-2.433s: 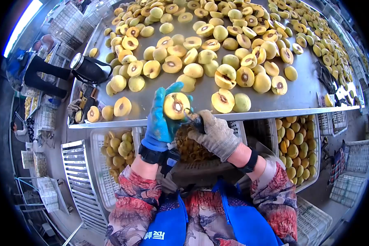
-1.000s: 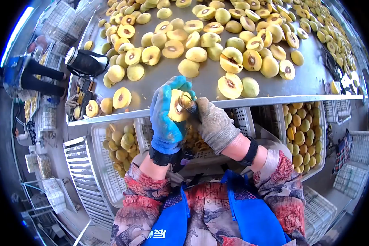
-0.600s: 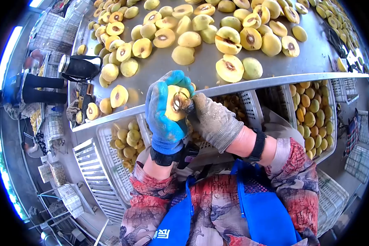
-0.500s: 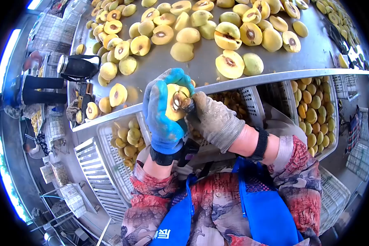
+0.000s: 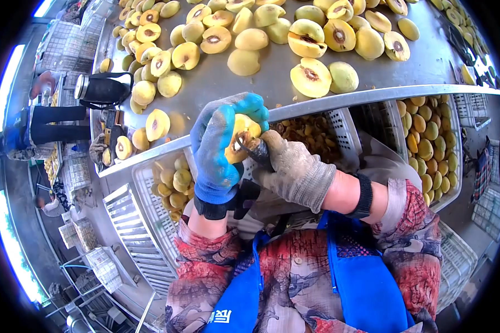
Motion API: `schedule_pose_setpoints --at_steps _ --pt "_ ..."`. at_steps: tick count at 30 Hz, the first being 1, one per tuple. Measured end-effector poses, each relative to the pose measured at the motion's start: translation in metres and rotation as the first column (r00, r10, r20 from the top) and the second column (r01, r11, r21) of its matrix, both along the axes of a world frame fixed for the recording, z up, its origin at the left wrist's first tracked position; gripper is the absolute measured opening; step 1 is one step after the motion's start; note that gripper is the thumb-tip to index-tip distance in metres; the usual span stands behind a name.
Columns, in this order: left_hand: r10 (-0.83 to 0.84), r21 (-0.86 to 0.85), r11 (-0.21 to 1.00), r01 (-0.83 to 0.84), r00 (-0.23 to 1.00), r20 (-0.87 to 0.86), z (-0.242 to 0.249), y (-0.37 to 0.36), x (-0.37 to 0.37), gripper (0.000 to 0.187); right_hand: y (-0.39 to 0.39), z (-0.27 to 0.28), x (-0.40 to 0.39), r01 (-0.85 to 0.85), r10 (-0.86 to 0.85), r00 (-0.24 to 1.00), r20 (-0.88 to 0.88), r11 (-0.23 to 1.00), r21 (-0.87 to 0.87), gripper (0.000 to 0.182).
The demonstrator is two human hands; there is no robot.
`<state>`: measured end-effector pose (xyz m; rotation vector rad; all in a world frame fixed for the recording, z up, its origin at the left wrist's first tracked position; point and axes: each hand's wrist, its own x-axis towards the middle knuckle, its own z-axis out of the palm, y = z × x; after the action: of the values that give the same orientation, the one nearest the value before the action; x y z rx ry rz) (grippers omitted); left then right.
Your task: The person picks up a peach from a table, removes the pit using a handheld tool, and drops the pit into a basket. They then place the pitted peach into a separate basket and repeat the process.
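My left hand [image 5: 210, 147], in a blue-and-grey glove, cups a yellow peach half [image 5: 245, 125] with its cut face turned toward my right hand. My right hand [image 5: 302, 172], in a dirty pale knit glove, is closed around the dark handle of a pitting tool [image 5: 262, 156]. The tool's curved metal end is at the brown centre of the peach half. Both hands are just in front of the metal table's edge [image 5: 372, 97]. Beyond them, halved peaches [image 5: 311, 76] lie on the tabletop, several with brown centres showing.
Below the table edge, a crate [image 5: 344, 130] holds brown scraps. Crates of peaches stand at the left [image 5: 150, 183] and right [image 5: 455, 166]. A black jug [image 5: 106, 89] lies sideways in view at the table's left end. Another person [image 5: 50, 122] is farther left.
The tool's curved end has shifted in the centre of the peach half, and its metal loop shows more. My left hand still cups the fruit. The view has moved slightly.
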<state>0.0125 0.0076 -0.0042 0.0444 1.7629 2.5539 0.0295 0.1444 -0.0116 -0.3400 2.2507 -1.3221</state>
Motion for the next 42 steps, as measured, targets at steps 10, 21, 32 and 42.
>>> schedule_pose_setpoints --at_steps 10,21,32,42 --pt "0.028 -0.072 0.997 -0.041 0.985 -0.171 -0.005 0.012 -0.006 0.042 0.005 0.002 -0.007 0.012 -0.008 0.993 0.119 0.999 -0.032 0.053" --pt "-0.352 -0.133 0.907 0.4 0.892 0.282 0.015 -0.007 -0.016 0.027 0.008 0.001 0.003 -0.054 0.057 0.966 0.252 0.998 -0.019 0.051" --pt "-0.474 -0.095 0.848 0.521 0.828 0.3 0.005 -0.013 -0.017 0.025 0.024 0.005 -0.007 -0.002 0.315 0.62 0.719 0.916 -0.4 0.037" --pt "-0.421 -0.033 0.898 0.439 0.877 0.233 0.005 -0.01 -0.012 0.024 0.027 0.018 -0.008 0.057 0.323 0.617 0.717 0.891 -0.451 0.027"
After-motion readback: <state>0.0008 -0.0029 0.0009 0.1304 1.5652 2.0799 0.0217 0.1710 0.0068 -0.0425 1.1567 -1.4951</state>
